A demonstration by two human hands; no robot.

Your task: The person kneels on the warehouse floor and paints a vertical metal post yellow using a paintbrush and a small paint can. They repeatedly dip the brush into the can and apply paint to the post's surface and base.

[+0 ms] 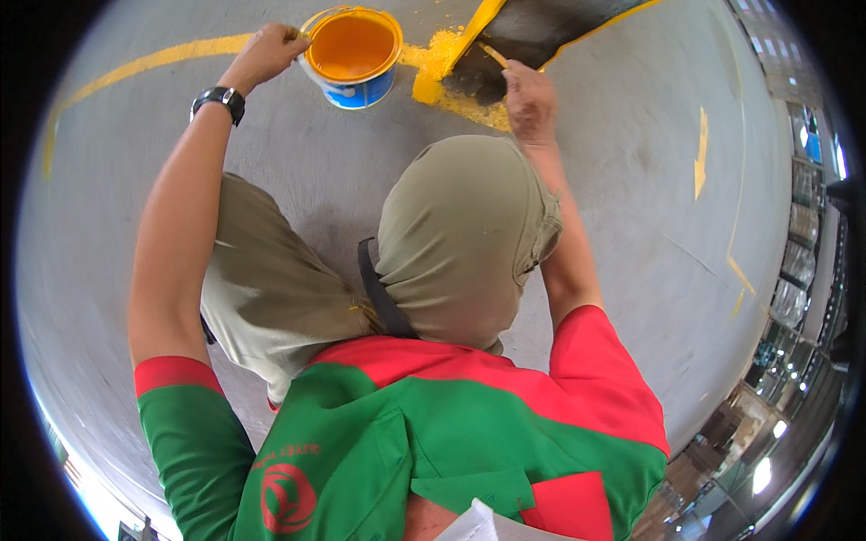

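Observation:
A white and blue bucket (364, 95) of yellow-orange paint stands on the grey floor in front of me, slightly left of the middle. My left hand (269, 56) is closed at the bucket's left rim, with thumb and fingers pinched there. To the right of the bucket, my right hand (530, 101) grips a paintbrush (492, 55) by its light wooden handle. The brush points forward and left over a dark patch (528, 32) bordered in yellow; its bristles are hard to make out. Wet-looking yellow paint (437, 70) covers the floor beside that patch, with rough, splattered edges.
A curved yellow line (153, 61) runs across the floor at the far left. On the right are a yellow arrow (701, 153) and thinner yellow markings. Shelving with wrapped goods (797, 261) lines the right rim. My bent knees (460, 225) lie between my arms.

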